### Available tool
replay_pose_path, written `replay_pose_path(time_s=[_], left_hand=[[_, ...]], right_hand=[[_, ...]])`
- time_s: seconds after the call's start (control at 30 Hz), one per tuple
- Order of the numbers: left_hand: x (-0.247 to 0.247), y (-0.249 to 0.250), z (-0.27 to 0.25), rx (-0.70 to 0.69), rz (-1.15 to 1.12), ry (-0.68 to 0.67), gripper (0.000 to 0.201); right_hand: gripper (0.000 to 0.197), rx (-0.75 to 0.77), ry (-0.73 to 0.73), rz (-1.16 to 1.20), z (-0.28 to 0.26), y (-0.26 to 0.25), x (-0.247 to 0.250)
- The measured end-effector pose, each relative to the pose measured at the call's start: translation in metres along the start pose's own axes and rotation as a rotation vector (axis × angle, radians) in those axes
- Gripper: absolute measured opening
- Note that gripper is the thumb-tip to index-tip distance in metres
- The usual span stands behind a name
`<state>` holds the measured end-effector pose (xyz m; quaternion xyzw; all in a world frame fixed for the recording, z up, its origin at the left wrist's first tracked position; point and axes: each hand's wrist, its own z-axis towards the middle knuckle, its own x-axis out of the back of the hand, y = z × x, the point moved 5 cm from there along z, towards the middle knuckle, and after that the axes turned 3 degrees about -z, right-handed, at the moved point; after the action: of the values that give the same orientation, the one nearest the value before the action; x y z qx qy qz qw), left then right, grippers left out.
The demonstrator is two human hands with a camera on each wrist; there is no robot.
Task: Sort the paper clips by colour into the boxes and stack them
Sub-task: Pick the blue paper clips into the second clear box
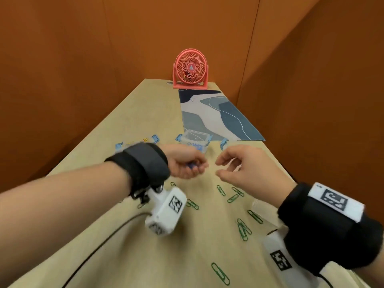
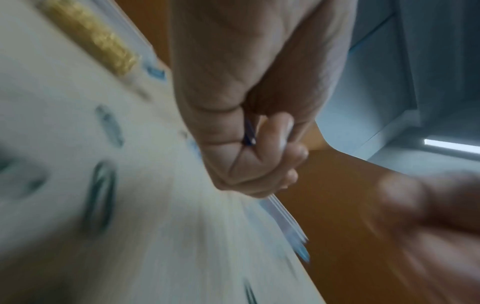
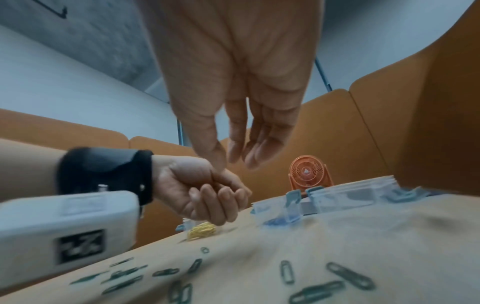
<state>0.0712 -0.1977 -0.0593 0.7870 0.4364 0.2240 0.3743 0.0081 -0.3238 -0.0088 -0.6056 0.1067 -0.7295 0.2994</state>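
Head view: left hand (image 1: 187,163) curled round blue paper clips (image 1: 192,165), right hand (image 1: 245,167) loosely spread, holding nothing.

Green wire paper clips (image 1: 243,227) lie scattered on the near tan table (image 1: 124,235), long axes mixed; the held clips' direction is hidden. The clear plastic box (image 1: 194,140) stands farther off.

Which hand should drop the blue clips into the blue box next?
Left. The left hand already grips blue clips and hangs nearest the clear box holding blue ones. The right hand is open, holding nothing.
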Motion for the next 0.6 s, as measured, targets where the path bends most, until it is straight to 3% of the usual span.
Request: replay_pose_path(time_s=[0.07, 0.17, 0.23, 0.3, 0.37, 0.47, 0.53, 0.6], left_hand=[[0.024, 0.026, 0.008, -0.044, 0.038, 0.154, 0.032], [0.053, 0.064, 0.016, -0.194, -0.135, 0.372, 0.021], [0.057, 0.078, 0.024, -0.252, -0.232, 0.396, 0.022], [0.054, 0.086, 0.03, -0.264, -0.177, 0.372, 0.033], [0.052, 0.092, 0.034, -0.332, -0.065, 0.403, 0.047], [0.05, 0.09, 0.023, -0.391, 0.2, 0.464, 0.041], [0.053, 0.082, 0.008, -0.356, 0.544, 0.516, 0.029], [0.059, 0.06, -0.007, -0.192, 0.893, 0.489, 0.024]], right_hand=[[0.02, -0.083, -0.147, -0.126, -0.007, 0.014, 0.005], [0.031, -0.223, -0.427, -0.277, -0.028, 0.033, 0.0], [0.038, -0.286, -0.531, -0.319, -0.043, 0.04, -0.003], [0.049, -0.32, -0.614, -0.376, -0.052, 0.041, -0.007], [0.061, -0.351, -0.68, -0.457, -0.059, 0.041, -0.011], [0.064, -0.324, -0.67, -0.528, -0.06, 0.04, -0.016], [0.067, -0.307, -0.65, -0.494, -0.058, 0.042, -0.019], [0.07, -0.292, -0.616, -0.436, -0.053, 0.045, -0.021]])
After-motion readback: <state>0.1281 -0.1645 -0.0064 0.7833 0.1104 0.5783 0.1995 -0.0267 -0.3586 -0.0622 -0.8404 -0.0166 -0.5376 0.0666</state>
